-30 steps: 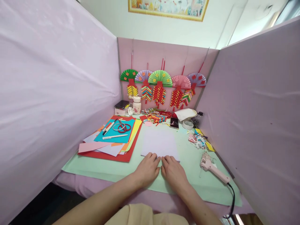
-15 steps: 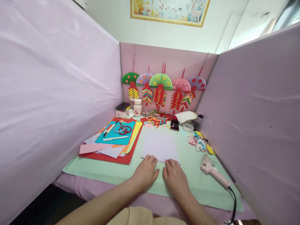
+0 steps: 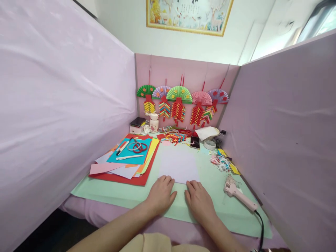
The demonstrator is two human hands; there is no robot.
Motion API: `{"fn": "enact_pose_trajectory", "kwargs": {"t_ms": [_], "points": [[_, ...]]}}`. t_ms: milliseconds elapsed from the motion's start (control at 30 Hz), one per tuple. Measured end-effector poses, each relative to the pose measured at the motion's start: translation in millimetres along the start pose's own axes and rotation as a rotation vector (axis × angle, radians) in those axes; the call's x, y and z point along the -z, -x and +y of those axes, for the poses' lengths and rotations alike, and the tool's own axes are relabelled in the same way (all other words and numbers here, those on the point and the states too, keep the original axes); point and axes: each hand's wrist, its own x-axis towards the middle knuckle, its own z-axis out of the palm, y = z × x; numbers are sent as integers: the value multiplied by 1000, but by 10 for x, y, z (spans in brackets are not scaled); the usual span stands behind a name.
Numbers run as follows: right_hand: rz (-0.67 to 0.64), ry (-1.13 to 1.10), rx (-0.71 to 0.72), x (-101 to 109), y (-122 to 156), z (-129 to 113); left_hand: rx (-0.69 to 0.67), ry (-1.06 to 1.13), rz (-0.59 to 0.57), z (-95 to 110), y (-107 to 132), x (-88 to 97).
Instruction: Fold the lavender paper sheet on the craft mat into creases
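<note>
A light lavender sheet of paper (image 3: 179,164) lies flat on the mat in front of me. My left hand (image 3: 162,194) rests palm down at its near left corner, the fingertips on the near edge and the thumb apart. At the near right corner my right hand (image 3: 199,199) lies the same way, fingers slightly bent and thumb out to the side. Both hands look open and touch the paper without gripping it. The corners under the fingers are hidden.
Left: stacked coloured paper (image 3: 151,157), pens (image 3: 130,157), scissors (image 3: 140,147). Right: a glue gun (image 3: 238,196) with its cord, and paper scraps (image 3: 222,162). Behind: small paper rolls (image 3: 178,137), a phone (image 3: 194,142), tape (image 3: 210,144), a bottle (image 3: 154,124). Fan ornaments (image 3: 179,101) hang on the back panel.
My view has tilted up slightly. Both hands stay at the paper's near edge, with the right hand shifted slightly to the right and the gap between them a little wider.
</note>
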Motion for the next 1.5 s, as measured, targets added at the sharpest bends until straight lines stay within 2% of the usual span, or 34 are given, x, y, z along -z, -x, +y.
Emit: {"fn": "enact_pose_trajectory", "kwargs": {"t_ms": [133,267,733,1233,1367,1500], "points": [[66,22,-42,-73,46,-23,53,19,38,-6,29,-30],[80,-1,-66,-80,59,-23,65,17,19,8,24,-8],[-41,-73,-20,69,53,133,19,99,-75,-67,48,95],[-61,-37,14,84,10,151,-42,-56,-152,-29,-79,230],[-42,12,-9,44,-48,130,-51,-69,-123,-32,-137,172],[-45,53,-38,-32,-228,156,-19,-141,-151,-34,-338,95]]}}
